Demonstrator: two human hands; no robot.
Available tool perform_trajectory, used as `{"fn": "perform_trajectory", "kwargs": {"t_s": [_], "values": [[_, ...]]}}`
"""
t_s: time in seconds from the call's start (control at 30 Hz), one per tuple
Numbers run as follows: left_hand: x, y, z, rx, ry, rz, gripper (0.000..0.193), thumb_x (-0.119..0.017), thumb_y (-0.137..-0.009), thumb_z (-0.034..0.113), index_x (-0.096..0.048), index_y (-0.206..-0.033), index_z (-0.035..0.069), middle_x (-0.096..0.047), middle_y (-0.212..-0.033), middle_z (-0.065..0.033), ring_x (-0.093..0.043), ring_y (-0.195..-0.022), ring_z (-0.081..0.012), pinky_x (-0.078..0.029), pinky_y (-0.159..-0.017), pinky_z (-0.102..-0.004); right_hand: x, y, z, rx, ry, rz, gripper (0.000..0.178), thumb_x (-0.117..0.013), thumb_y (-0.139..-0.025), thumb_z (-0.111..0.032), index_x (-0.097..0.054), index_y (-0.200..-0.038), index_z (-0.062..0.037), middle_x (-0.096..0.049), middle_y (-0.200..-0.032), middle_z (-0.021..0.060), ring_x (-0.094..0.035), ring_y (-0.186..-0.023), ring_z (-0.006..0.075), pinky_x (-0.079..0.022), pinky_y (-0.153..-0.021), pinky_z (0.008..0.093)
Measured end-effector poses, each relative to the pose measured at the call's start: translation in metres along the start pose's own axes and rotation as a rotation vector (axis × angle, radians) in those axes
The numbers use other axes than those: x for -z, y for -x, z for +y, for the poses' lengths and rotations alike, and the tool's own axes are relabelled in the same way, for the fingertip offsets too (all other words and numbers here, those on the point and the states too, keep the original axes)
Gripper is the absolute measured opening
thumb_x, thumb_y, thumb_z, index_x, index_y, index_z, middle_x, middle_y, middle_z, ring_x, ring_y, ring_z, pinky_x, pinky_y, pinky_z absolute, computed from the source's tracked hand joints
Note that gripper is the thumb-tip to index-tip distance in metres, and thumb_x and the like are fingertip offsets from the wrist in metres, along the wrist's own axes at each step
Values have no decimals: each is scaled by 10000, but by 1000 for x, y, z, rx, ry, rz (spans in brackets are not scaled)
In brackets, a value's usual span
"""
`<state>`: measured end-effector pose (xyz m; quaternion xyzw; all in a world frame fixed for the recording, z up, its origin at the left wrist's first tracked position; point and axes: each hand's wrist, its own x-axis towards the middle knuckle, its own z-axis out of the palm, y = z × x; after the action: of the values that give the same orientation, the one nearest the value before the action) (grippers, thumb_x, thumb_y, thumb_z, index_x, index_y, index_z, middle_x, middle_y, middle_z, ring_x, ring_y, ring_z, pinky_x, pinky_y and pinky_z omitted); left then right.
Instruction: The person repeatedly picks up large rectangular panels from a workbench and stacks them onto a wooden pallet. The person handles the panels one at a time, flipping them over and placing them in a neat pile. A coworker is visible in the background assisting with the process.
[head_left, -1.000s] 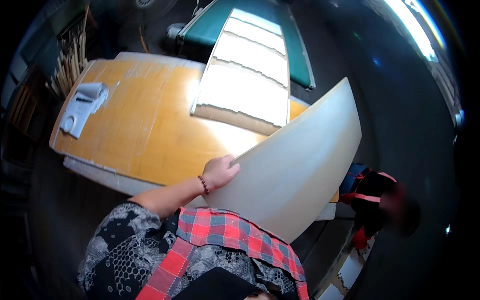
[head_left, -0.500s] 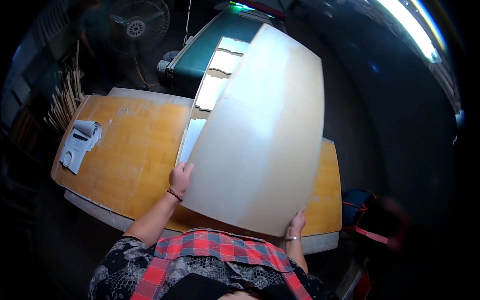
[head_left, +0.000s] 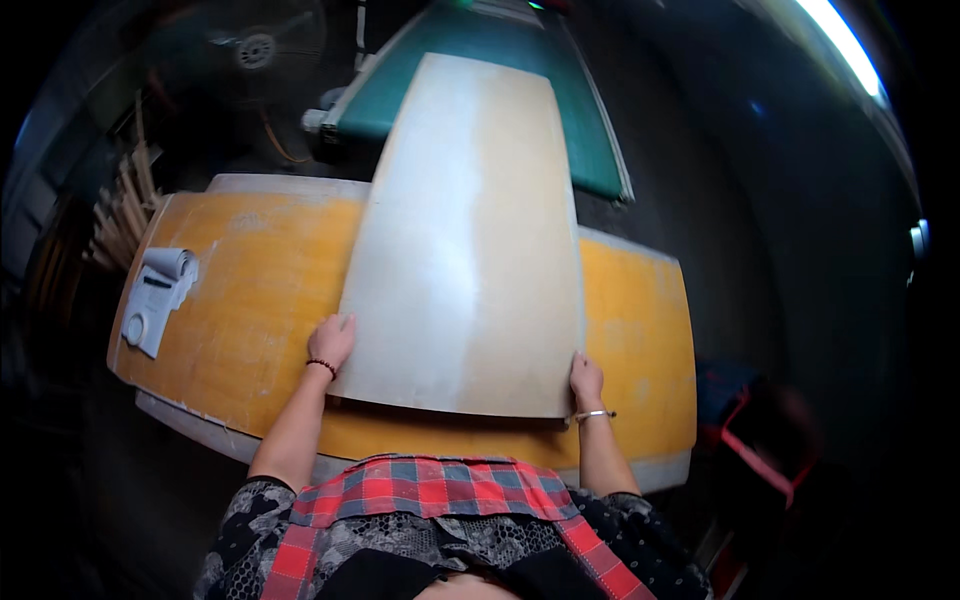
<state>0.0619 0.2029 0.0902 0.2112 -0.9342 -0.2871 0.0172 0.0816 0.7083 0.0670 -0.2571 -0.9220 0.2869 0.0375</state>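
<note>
A large pale board (head_left: pixel 465 240), with a whitish band and a beige band along its length, lies in front of me, its far end reaching over the green conveyor belt. My left hand (head_left: pixel 332 340) is closed on its left edge near the close end, thumb on top. On the opposite edge, my right hand (head_left: pixel 587 382) grips the board with its fingers tucked mostly out of sight. The frame with white pieces, seen earlier under the board, is now almost wholly hidden by it.
An orange-topped worktable (head_left: pixel 260 300) spreads under the board. Papers (head_left: pixel 160 290) and a roll of tape (head_left: pixel 138 327) lie at its left end. Beyond stand the green conveyor belt (head_left: pixel 590 150), a fan (head_left: pixel 256 52) and thin wooden strips (head_left: pixel 125 215). A dark blue and red object (head_left: pixel 745 420) sits at right.
The board has swung left and come down squarely over the frame with white pieces, covering it. Both my hands moved with its edges, staying closed on it.
</note>
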Motion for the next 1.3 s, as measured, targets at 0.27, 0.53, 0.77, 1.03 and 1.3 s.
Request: {"fn": "perform_trajectory", "kwargs": {"t_s": [0.27,0.53,0.77,1.03,1.3], "values": [[-32,33,-54,-57,-103,-111,404,-450,-896,248,-493,-1159,-54,-467,-1186,-245,-475,-1060,-381,-370,-935,-414,-5,63,30,191,-4,-98,426,-576,-801,-247,-531,-1163,-26,-501,-1126,179,-464,-1012,359,-379,-912,414],[-69,70,-48,-84,-90,102,379,-476,-882,192,-487,-1161,-64,-497,-1142,-246,-486,-1044,-374,-379,-922,-402,-15,53,42,220,-173,109,423,-583,-788,-108,-469,-1176,14,-487,-1127,212,-439,-1075,367,-359,-941,411],[-79,79,-87,120,-1,-3,315,-550,-813,179,-560,-1062,-13,-553,-997,-233,-522,-941,-359,-417,-842,-415,-30,63,48,-63,21,-141,461,-625,-776,-195,-442,-1151,1,-442,-1182,199,-402,-1123,352,-346,-964,420],[-68,143,-130,224,69,6,319,-636,-744,139,-566,-1023,-1,-486,-1079,-186,-517,-977,-325,-430,-855,-388,-40,133,93,-98,-24,-161,507,-641,-770,-277,-445,-1152,-7,-442,-1193,207,-390,-1141,358,-319,-988,422],[-45,245,-173,410,308,-284,468,-592,-825,352,-511,-1034,-59,-521,-1130,-169,-531,-1022,-262,-444,-844,-367,-18,207,161,-231,-263,-383,615,-413,-881,-508,-529,-1066,67,-540,-1110,256,-533,-1011,400,-426,-848,447]]}}
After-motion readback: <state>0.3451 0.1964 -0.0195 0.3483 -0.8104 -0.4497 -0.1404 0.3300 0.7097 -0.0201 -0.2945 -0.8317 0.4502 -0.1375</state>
